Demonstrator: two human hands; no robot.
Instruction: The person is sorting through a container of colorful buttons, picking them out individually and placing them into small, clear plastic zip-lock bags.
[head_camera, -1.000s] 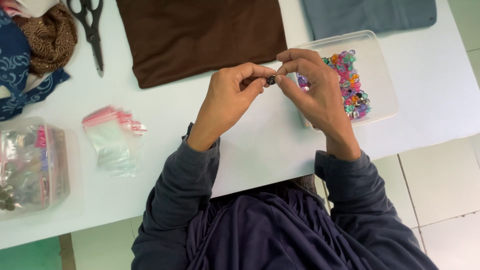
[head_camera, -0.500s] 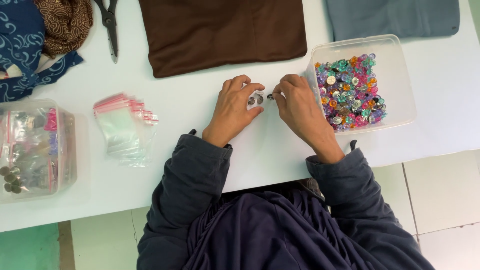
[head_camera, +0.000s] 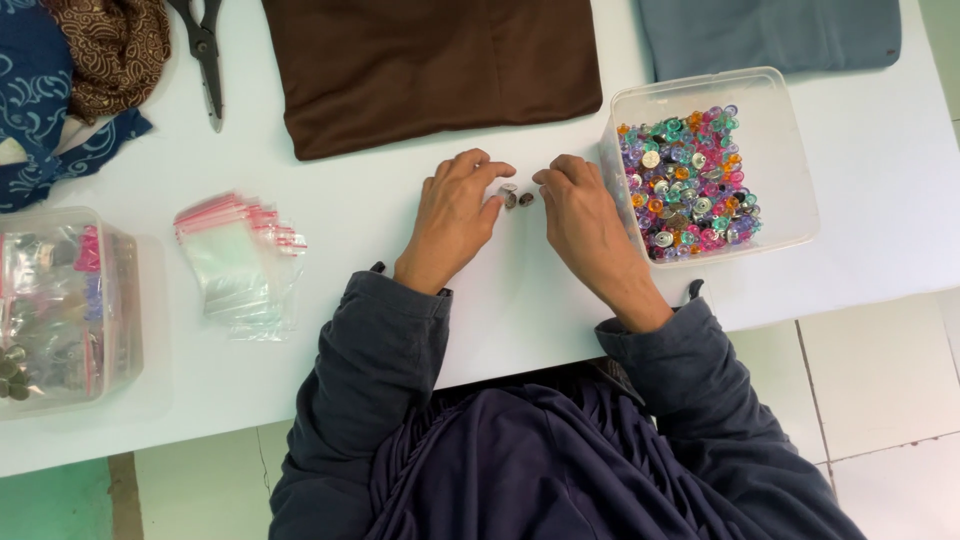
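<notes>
Left hand and right hand rest at frame centre on the white table, fingers curled. Fingertips nearly touch two small dark buttons between them, not clamped. Clear button tub sits just right.

Small sewing or craft workspace, likely home-based. White table on a pale tiled floor. Far edge: folded brown fabric, grey-blue fabric, patterned cloths, scissors. Right: clear tub of coloured snap buttons. Left: small zip bags, a second clear tub.
</notes>
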